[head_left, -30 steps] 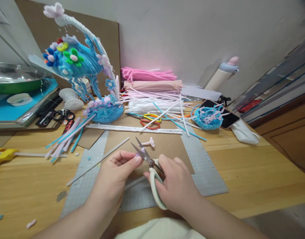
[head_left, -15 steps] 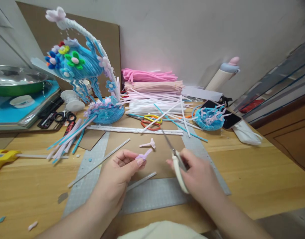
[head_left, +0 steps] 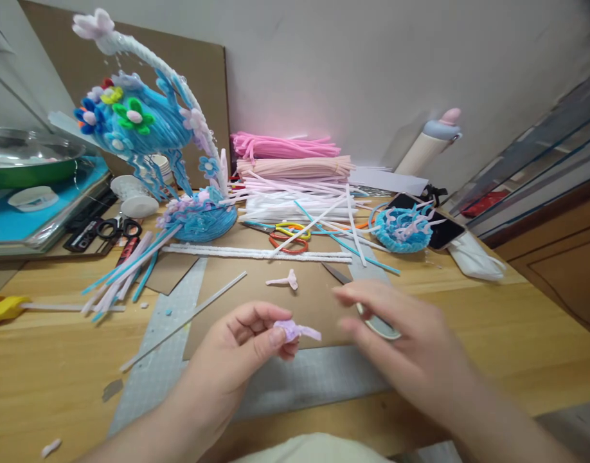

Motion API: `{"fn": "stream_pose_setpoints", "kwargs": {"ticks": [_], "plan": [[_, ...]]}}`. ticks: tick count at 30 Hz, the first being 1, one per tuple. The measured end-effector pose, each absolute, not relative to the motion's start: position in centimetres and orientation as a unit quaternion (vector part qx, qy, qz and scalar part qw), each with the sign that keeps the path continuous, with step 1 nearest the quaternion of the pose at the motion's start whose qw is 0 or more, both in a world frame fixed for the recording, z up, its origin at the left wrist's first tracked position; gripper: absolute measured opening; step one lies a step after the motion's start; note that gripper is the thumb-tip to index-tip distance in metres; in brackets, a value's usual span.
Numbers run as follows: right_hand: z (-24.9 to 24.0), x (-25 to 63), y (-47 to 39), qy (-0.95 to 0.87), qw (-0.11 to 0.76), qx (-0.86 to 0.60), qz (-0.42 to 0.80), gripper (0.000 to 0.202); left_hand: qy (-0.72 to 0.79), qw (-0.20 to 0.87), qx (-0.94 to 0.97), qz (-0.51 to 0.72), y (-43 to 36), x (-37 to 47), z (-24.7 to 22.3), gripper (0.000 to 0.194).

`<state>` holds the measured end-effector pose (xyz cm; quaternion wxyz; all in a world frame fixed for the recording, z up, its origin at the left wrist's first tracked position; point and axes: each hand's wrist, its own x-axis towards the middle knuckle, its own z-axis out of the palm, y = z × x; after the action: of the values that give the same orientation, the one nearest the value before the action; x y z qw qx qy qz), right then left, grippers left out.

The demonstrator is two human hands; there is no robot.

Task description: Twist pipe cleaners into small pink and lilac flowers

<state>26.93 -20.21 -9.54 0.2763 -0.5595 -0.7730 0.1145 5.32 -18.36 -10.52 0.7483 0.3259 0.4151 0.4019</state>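
My left hand [head_left: 247, 347] pinches a small lilac pipe-cleaner piece [head_left: 291, 330] between thumb and fingertips, with a short tail of it sticking out to the right. Facing it, my right hand [head_left: 396, 328] is slightly blurred, its thumb and forefinger apart with nothing between them. Scissors with pale handles [head_left: 382, 326] lie just behind that hand, which hides part of them. Beyond my hands, a pale pink pipe-cleaner piece [head_left: 285, 280] with a short stem rests on the brown cardboard [head_left: 247, 292].
A blue pipe-cleaner arrangement with flowers [head_left: 150, 116] rises at the back left. Bundles of pipe cleaners [head_left: 295, 168] lie by the wall. Red-and-yellow-handled scissors [head_left: 290, 243], a blue pipe-cleaner basket shape [head_left: 403, 228], a clear glue stick [head_left: 184, 321] and a yellow glue gun [head_left: 0, 308] surround the cardboard.
My right hand has let go of the pale-handled scissors, which now lie down, and has opened. My left hand has moved right and slightly lower with the lilac piece, whose tail now points right.
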Motion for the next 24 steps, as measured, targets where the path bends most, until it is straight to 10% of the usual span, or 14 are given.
{"fn": "stream_pose_setpoints", "kwargs": {"ticks": [24], "plan": [[-12.1,22.4,-18.5,-0.764,0.287,-0.388,0.428,0.019,0.456,0.774,0.301,0.322,-17.0,5.5,-11.2,0.021]]}}
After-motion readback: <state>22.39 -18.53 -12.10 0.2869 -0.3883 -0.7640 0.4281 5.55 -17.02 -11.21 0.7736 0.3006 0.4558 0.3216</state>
